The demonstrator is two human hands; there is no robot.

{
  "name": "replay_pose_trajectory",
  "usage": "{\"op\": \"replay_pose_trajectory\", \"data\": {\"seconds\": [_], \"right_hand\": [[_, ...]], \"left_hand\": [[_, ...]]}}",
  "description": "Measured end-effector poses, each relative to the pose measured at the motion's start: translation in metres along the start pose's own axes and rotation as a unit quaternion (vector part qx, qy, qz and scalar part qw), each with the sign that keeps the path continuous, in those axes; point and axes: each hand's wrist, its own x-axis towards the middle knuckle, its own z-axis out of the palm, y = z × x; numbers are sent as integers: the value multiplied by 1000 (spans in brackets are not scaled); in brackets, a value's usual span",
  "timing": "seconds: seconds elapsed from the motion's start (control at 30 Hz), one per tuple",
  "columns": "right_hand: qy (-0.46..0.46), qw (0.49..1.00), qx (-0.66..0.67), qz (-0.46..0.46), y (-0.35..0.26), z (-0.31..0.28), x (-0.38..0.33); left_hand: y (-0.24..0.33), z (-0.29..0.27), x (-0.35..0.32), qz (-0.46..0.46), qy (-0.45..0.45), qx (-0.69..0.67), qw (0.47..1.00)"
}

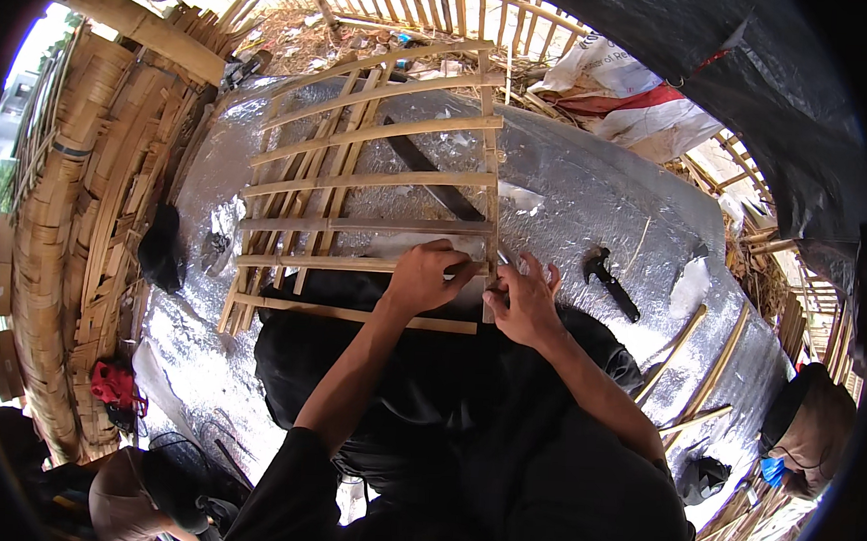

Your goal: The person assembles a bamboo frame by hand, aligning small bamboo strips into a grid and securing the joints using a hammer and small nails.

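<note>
Nearby, a pale bamboo lattice point(370, 183) lies over silver sheeting point(572, 209), its near edge overlapping black clothing point(399, 395). The left hand point(427, 278) curls at the right end of one slat point(327, 263); the right hand point(528, 302) bends its fingers beside the cross strip point(490, 157) — whether either grips, I cannot tell. A dark hammer point(617, 291) lies off to the right.

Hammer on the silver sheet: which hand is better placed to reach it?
Probably the right hand: the hammer lies on its right side. The left hand, at the bamboo frame, is farther and would likely have to reach past the right.
</note>
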Motion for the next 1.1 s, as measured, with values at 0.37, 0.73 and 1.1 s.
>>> {"op": "replay_pose_trajectory", "data": {"seconds": [0.37,0.73,1.1], "right_hand": [[-78,994,61,35,20,18,8],[30,995,91,0,37,33,9],[12,962,274,11,45,24,15]], "left_hand": [[-1,-1,-11,-31,-66,-25,997],[-3,11,1,-3,-35,6,999],[-9,8,-1,-39,-114,128,984]]}}
